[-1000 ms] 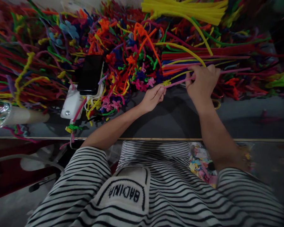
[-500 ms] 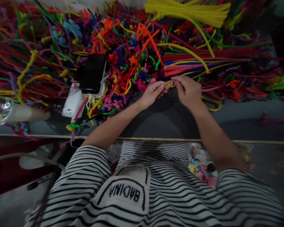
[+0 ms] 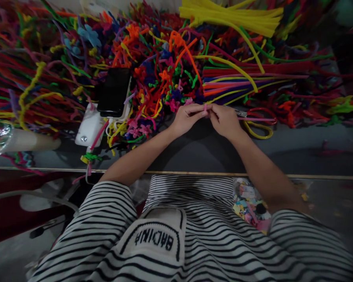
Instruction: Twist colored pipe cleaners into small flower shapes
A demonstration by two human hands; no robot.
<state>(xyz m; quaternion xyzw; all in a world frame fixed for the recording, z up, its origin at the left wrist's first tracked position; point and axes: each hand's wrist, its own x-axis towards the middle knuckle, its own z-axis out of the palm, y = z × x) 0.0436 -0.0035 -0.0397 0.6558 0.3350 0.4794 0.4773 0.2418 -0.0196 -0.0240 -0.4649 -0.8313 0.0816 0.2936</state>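
A pink pipe cleaner (image 3: pixel 205 108) is pinched between the fingertips of both hands above the dark tabletop (image 3: pixel 194 152). My left hand (image 3: pixel 187 118) holds it from the left with thumb and fingers closed. From the other side my right hand (image 3: pixel 226 120) grips it, fingers curled; the fingertips of the two hands meet. Only a short pink bit shows there, the rest being covered by fingers. Just right of my right hand lies a pair of scissors (image 3: pixel 259 135) with red and yellow handles, partly behind the hand. A pink strand crosses the handles.
Heaped pipe cleaners (image 3: pixel 161 78) run along the back, with a yellow bundle (image 3: pixel 232 17) on top. To the left lie a black phone (image 3: pixel 114 92), a white power bank (image 3: pixel 88 127) with a cable, and a lidded cup (image 3: pixel 29 140) on its side. The table edge (image 3: pixel 194 172) is near my body.
Both hands have come closer together, the right one moving left and slightly down. The pink pipe cleaner, stretched between them before, now shows as a short upright bit. More of the scissors is visible.
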